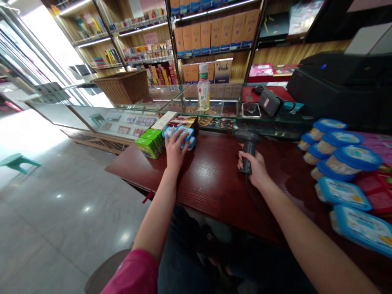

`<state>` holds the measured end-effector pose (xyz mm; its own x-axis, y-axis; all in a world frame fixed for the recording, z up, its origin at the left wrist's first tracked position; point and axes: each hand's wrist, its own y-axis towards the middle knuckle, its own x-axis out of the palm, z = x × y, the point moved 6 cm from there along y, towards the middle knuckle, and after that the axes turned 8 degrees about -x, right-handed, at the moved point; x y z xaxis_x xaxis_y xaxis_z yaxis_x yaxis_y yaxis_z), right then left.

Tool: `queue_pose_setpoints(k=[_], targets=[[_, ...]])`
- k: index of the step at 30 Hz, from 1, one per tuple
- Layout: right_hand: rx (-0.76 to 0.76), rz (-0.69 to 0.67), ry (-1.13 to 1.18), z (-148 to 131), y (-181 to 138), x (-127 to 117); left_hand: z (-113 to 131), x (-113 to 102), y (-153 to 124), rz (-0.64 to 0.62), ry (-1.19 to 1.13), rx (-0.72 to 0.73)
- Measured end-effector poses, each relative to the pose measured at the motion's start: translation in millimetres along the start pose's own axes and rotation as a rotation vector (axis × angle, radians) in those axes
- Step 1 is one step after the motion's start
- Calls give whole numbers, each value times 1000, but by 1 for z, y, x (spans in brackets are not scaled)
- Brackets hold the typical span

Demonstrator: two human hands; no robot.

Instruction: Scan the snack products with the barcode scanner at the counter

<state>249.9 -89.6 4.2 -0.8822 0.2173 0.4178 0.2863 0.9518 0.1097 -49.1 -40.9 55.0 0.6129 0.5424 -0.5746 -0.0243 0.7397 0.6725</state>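
Observation:
My left hand reaches forward over the dark wooden counter, fingers spread and resting on a stack of small blue packs. Green packs sit just left of them. My right hand is wrapped round the handle of a black barcode scanner, whose head points away from me; its cable runs back along my forearm.
Blue-lidded tubs and flat blue-lidded trays crowd the counter's right side. A glass display case behind holds a drink bottle, a phone and a wicker basket. A black register stands far right. Shelves of boxes line the back wall.

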Motion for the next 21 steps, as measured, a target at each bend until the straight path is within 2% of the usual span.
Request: queue_pose_setpoints(k=[4, 11, 17, 21], targets=[[5, -20, -18, 0, -2, 1, 4, 8, -1, -80, 80, -27], [-14, -28, -37, 1, -1, -2, 1, 13, -2, -47, 145, -70], [-177, -6, -86, -7, -5, -2, 3, 20, 1, -35, 144, -102], [-270, 54, -137, -15, -13, -7, 23, 11, -6, -59, 152, -86]])
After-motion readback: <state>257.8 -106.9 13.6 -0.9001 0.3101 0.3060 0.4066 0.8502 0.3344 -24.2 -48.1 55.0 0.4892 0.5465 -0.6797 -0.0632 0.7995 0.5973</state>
